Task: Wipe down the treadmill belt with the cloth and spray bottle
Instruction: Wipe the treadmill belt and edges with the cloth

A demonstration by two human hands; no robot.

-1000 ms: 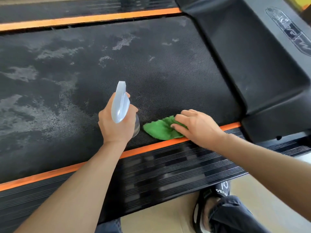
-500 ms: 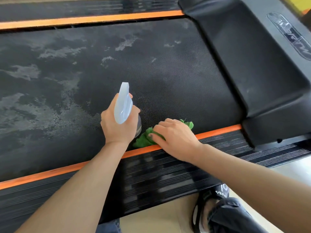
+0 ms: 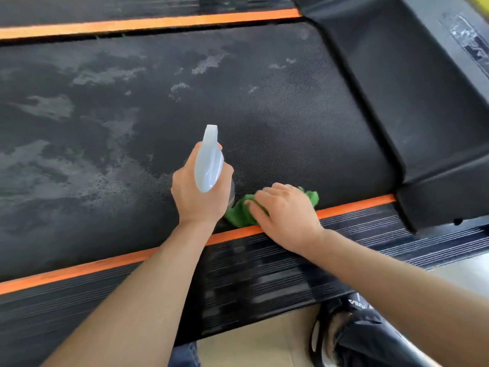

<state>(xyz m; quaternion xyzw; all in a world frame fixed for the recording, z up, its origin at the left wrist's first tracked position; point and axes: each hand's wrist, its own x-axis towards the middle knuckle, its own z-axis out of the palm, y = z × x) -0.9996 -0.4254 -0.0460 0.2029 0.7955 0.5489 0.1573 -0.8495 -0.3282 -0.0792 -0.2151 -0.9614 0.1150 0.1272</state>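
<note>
Item: one black textured treadmill belt (image 3: 277,115), patched with pale grey dusty or damp smears across its left and middle.
Two orange trim strips: the near orange strip (image 3: 92,266) along the belt's front edge, the far orange strip (image 3: 158,22) along its back edge.
One black ribbed side rail (image 3: 264,274), just this side of the near strip.
One black plastic motor cover (image 3: 397,88), raised at the belt's right end.
One translucent pale-blue plastic spray bottle (image 3: 209,160), upright above the belt's near edge; the left hand (image 3: 201,197) has its fingers wrapped round the neck, nozzle pointing away.
One crumpled green cloth (image 3: 240,214) on the belt against the near strip, just right of the bottle; the right hand (image 3: 285,215) lies over it, bent fingers pressing it down, hiding its middle.
Below the rail: one dark sandalled foot (image 3: 336,324) on a beige floor (image 3: 251,345).
</note>
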